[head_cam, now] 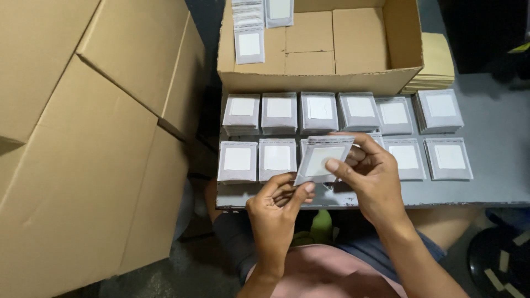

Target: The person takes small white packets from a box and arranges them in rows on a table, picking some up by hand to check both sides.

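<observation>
Grey square packets (318, 112) with white labels lie in two rows below a brown carton (359, 41).

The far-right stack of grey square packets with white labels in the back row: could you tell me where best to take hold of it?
Probably by the two opposite side edges of the far-right stack of grey square packets, coming from above. It lies flat on the grey table, and a gap separates it from the neighbouring stack of packets, leaving room for fingers. Both hands are busy: the left hand and right hand hold a single grey packet.
</observation>
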